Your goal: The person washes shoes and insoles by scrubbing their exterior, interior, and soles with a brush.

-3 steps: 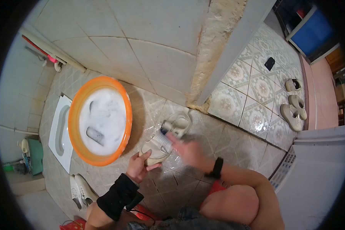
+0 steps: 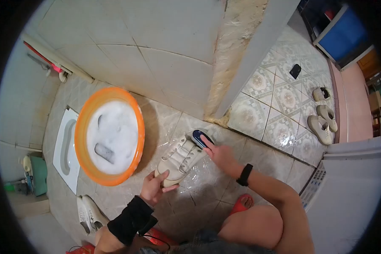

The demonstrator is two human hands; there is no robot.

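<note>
My left hand [image 2: 153, 186] grips a whitish shoe [image 2: 178, 163] by its toe, thumb on top and fingers beneath. The shoe is held over the wet tiled floor, its heel end pointing up and right. My right hand [image 2: 219, 155] is closed round a dark blue brush [image 2: 202, 139], which lies against the shoe's ankle end; its bristles are hidden. To the left stands an orange basin [image 2: 141, 127] full of white suds, with parts of shoes showing through the foam.
A squat toilet [image 2: 67, 148] lies left of the basin. White shoes [image 2: 91, 211] rest at the lower left, and more shoes [image 2: 320, 129] at the right beyond the threshold. A green bin [image 2: 39, 173] stands far left. A wall corner [image 2: 218, 114] juts in above.
My right hand has moved the brush up and right, from the middle of the shoe to its ankle end. More of the shoe's upper now shows.
</note>
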